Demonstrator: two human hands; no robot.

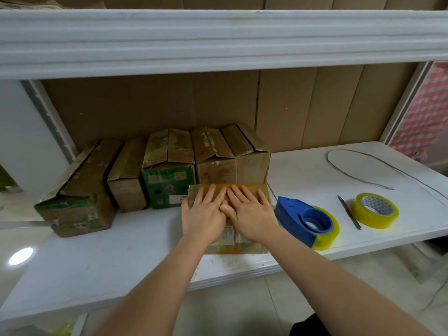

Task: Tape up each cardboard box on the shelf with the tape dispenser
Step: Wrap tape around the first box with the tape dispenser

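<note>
A small cardboard box (242, 246) with yellowish tape on it lies flat near the front of the white shelf (121, 251). My left hand (204, 214) and my right hand (249, 214) press flat on its top, side by side, fingers straight and thumbs touching. The blue tape dispenser (304, 220) with its yellow tape roll lies on the shelf just right of the box, untouched. Behind the box stands a row of several cardboard boxes (167, 166) with loose, partly lifted top flaps.
A spare yellow tape roll (374, 210) and a thin pen-like tool (350, 212) lie right of the dispenser. A grey cable (363, 166) loops across the back right. An upper shelf edge (218, 40) hangs overhead. Cardboard lines the back wall.
</note>
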